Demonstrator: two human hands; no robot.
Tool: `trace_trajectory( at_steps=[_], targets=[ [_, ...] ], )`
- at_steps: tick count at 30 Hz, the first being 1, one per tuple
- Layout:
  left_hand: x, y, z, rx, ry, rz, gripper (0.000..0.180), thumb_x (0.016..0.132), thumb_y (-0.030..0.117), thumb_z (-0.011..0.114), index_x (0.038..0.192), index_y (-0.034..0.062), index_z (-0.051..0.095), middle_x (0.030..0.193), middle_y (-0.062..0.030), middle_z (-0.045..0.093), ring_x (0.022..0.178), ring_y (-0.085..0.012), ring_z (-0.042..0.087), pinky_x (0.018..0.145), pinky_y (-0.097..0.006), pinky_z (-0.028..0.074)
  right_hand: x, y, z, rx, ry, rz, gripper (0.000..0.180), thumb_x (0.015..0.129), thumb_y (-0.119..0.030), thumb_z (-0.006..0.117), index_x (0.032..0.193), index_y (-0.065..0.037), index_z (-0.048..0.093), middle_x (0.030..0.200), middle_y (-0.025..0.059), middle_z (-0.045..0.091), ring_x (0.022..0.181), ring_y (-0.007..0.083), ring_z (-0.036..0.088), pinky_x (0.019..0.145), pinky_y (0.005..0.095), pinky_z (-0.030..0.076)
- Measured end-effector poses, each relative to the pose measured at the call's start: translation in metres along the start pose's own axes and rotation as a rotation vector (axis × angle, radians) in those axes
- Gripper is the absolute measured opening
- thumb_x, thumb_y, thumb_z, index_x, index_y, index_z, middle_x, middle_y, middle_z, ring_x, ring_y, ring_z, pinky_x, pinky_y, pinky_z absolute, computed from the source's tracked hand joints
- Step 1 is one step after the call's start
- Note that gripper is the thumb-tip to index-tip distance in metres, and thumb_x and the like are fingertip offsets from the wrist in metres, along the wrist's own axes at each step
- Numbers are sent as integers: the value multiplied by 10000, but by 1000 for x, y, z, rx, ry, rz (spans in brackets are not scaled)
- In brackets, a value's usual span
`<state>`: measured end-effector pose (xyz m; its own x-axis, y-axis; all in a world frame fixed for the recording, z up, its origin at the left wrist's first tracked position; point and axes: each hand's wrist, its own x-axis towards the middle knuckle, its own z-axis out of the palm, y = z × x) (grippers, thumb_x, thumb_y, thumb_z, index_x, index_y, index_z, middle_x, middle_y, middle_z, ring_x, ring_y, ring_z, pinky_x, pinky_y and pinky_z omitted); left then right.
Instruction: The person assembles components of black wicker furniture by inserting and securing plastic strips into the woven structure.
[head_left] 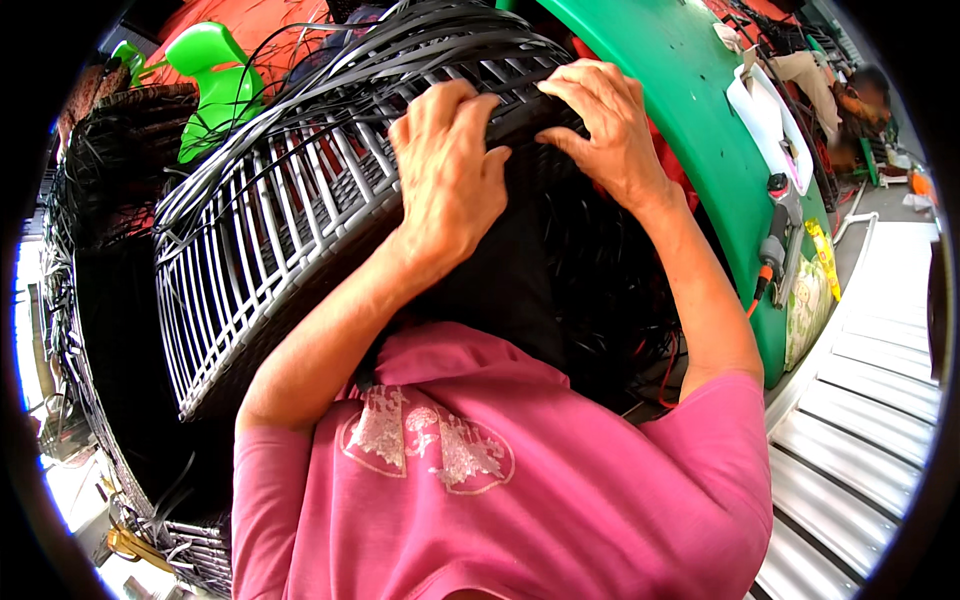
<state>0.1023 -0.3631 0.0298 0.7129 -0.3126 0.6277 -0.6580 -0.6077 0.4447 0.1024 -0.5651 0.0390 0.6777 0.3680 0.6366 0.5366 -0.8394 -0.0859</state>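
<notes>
A curved grey-black wicker panel (pixel 285 215) lies across in front of me, its pale ribs partly woven with dark strips. Both my hands are at its upper right part, a short gap between them. My left hand (pixel 450 170) bends its fingers over the panel's dark edge, thumb apart from the forefinger. Across the gap, my right hand (pixel 610 130) curls its fingers and thumb around a dark strip at the rim; the fingertips are partly lost against the weave. Long loose wicker strips (pixel 400 45) sweep over the panel's top and down its left side.
A green curved tabletop (pixel 690 110) borders the work on the right, with a power tool (pixel 775 235) and white sheets (pixel 765 120) on it. A bright green chair (pixel 215 85) stands far left. White slatted metal (pixel 860 420) is at lower right. Another person (pixel 850 100) sits far right.
</notes>
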Motion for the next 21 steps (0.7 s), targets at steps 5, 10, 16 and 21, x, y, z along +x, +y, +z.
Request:
trace_trajectory(
  at_steps=[5,10,16,21],
  targets=[
    [-15,-7,-6,-4,12,-12,367,693,73,766,1024,80,605,1047,-99,585,1017,-292,535,877,-409,381,-4,-15,1,24,13,-38,437,636,-159,817,1021,-110,617,1065,5,581,1045,212,528,904,371,380],
    [-9,-14,4,38,75,32,304,661,98,771,908,95,594,918,-68,543,912,-277,515,791,-420,363,11,-23,13,76,-20,-217,318,700,-39,708,999,-80,608,1001,32,577,971,225,551,844,354,434],
    [-11,-6,13,90,142,67,224,638,87,717,815,97,580,859,-74,531,857,-284,510,754,-395,379,20,-30,4,109,-103,-315,308,686,5,676,977,-12,577,979,114,581,943,310,570,823,405,473],
    [-17,-10,17,47,194,61,230,634,98,718,810,98,571,840,-67,495,845,-263,483,734,-389,364,36,-34,1,214,-255,-272,335,646,90,688,933,-28,560,887,113,553,865,317,554,766,415,469]
  ],
)
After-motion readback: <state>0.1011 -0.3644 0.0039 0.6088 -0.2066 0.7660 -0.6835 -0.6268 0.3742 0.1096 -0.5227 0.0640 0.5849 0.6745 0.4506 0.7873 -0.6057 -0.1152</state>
